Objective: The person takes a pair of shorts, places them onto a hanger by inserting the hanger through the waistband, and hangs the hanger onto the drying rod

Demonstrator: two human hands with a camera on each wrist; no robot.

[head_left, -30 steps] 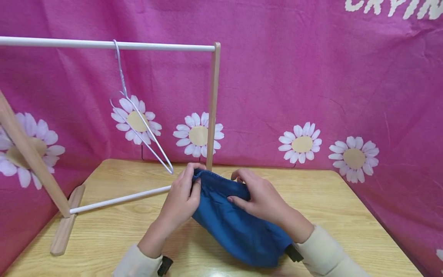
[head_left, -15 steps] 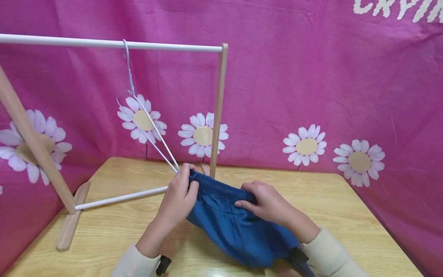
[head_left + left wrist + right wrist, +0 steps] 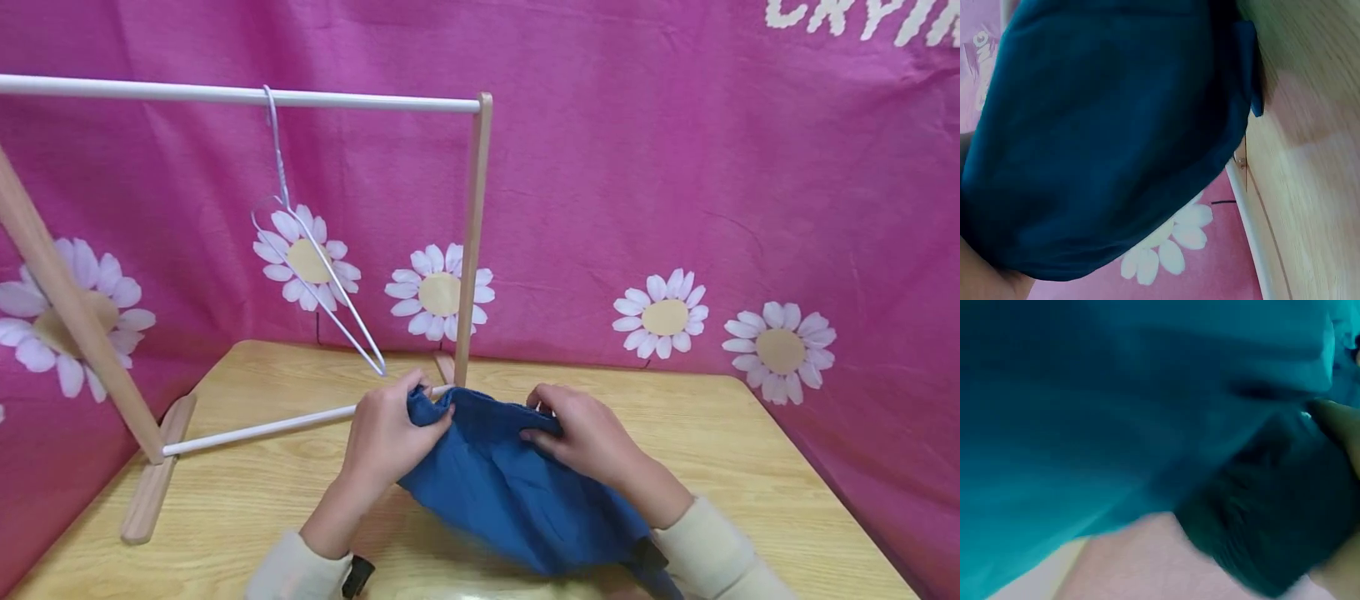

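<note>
A dark blue garment (image 3: 517, 500) with a gathered, folded-over top band hangs between both hands above the table. My left hand (image 3: 386, 437) pinches the left end of the band between thumb and fingers, and a small fold stands up there. On the other side my right hand (image 3: 588, 437) grips the band's right end, thumb toward me. The garment's lower part droops below the right forearm. Blue cloth (image 3: 1097, 125) fills most of the left wrist view. In the right wrist view the cloth (image 3: 1116, 425) is blurred and only the edge of the hand (image 3: 1338, 425) shows.
A clothes rack with a white rail (image 3: 180, 89) and wooden posts (image 3: 474, 233) stands on the wooden table (image 3: 750, 500) at the left. One white wire hanger (image 3: 330, 271) hangs from the rail, just above my left hand. A pink daisy-print cloth (image 3: 600, 167) covers the walls behind.
My left thumb has shifted right along the band, folding the cloth at that end. The right hand has closed onto the band. The view has turned slightly left.
</note>
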